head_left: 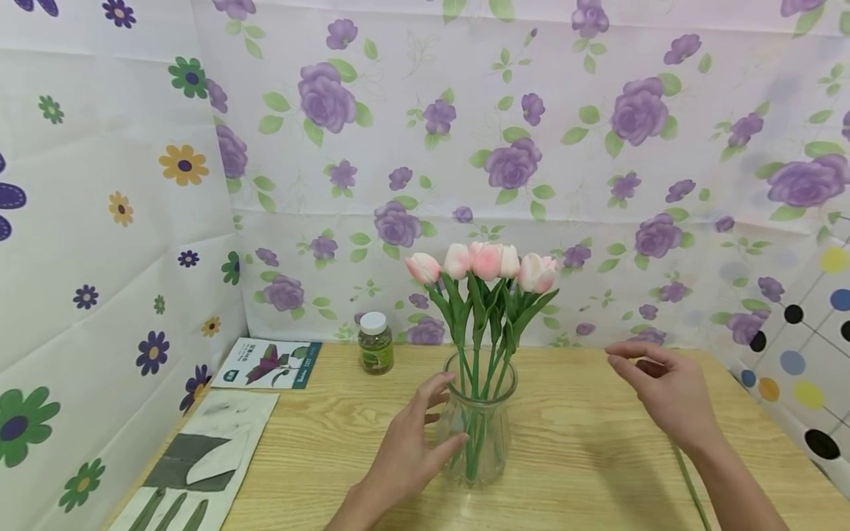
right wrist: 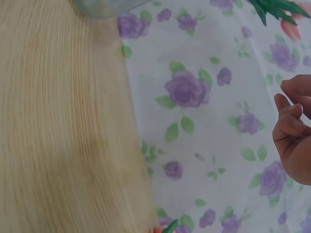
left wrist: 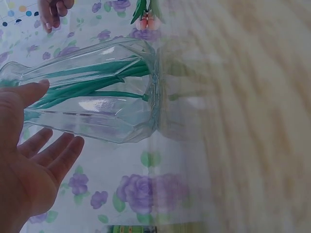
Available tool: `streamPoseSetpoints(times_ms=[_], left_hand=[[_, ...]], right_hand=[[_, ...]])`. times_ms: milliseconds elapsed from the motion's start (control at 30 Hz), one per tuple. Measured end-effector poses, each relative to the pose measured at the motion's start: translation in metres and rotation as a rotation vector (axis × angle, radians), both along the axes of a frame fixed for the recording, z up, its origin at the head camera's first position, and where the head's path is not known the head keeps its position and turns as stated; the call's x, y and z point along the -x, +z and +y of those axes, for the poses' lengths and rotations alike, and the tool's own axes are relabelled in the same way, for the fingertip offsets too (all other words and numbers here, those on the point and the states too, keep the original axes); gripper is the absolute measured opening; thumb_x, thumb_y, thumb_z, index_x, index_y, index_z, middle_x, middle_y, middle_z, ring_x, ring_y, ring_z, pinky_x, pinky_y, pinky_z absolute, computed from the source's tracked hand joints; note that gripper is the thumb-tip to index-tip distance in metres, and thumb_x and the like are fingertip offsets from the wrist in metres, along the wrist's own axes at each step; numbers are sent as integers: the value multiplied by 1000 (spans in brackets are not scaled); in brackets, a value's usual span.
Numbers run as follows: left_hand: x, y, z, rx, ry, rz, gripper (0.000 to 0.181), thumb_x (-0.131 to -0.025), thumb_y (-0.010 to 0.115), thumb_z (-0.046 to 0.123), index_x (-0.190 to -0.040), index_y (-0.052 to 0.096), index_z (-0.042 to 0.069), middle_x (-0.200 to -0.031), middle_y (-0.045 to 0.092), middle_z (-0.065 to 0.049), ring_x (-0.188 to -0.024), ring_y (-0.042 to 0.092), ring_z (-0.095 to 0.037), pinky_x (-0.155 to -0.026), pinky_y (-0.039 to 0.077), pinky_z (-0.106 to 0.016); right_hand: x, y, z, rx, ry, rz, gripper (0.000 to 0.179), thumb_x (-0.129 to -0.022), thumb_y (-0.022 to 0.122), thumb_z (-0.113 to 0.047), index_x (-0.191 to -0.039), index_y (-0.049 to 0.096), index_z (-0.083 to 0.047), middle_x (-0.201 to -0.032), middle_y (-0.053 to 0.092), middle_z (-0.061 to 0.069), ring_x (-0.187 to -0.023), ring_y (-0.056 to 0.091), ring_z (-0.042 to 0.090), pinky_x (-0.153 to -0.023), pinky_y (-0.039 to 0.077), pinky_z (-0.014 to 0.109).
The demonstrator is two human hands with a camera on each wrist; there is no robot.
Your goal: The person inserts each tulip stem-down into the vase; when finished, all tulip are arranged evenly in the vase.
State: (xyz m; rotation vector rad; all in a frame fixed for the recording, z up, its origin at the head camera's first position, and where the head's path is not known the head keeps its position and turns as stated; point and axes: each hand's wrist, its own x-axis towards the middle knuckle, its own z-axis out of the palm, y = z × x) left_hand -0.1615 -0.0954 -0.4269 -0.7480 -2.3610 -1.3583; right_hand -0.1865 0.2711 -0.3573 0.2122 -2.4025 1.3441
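A clear glass vase (head_left: 479,442) stands upright on the wooden table, holding several pink-and-white artificial tulips (head_left: 485,260) whose green stems (left wrist: 97,82) show through the glass. Beside the vase's left side is my left hand (head_left: 408,440), its thumb and fingers spread and relaxed. In the left wrist view the thumb overlaps the vase near its neck. My right hand (head_left: 671,394) hovers to the right of the vase with loosely bent fingers and holds nothing. Under the right forearm, a loose green stem (head_left: 690,483) lies on the table; a tulip tip (right wrist: 163,229) peeks in at the right wrist view's bottom edge.
At the back left stands a small jar (head_left: 376,346) with a white lid and green label. A printed card (head_left: 268,363) lies left of it, and a grey-and-white printed sheet (head_left: 206,450) nearer the front. Flower-patterned cloth (head_left: 412,147) walls the table's back and left sides.
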Motion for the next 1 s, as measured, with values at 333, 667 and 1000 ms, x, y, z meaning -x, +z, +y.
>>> streamPoseSetpoints(times_ms=[333, 667, 1000], left_hand=[[0, 0, -1, 7, 17, 7, 87, -90, 85, 10, -159, 35, 28, -160, 52, -6, -131, 66, -31, -97, 65, -42], [-1, 1, -1, -2, 19, 5, 87, -89, 85, 10, -159, 36, 26, -160, 51, -6, -131, 66, -31, -97, 65, -42], [-1, 0, 0, -8, 5, -15, 86, -90, 85, 11, -159, 35, 28, -161, 51, -4, -131, 66, -31, -97, 65, -42]], right_hand=[[7, -10, 45, -8, -37, -135, 36, -104, 70, -38, -129, 74, -13, -108, 69, -31, -92, 72, -7, -67, 58, 19], [12, -31, 74, -119, -86, -192, 42, -102, 71, -42, -124, 76, -6, -110, 54, -42, -91, 60, -17, -68, 60, 19], [13, -48, 101, -206, -94, -324, 49, -104, 68, -42, -130, 72, 0, -107, 72, -17, -87, 54, -20, -69, 59, 22]])
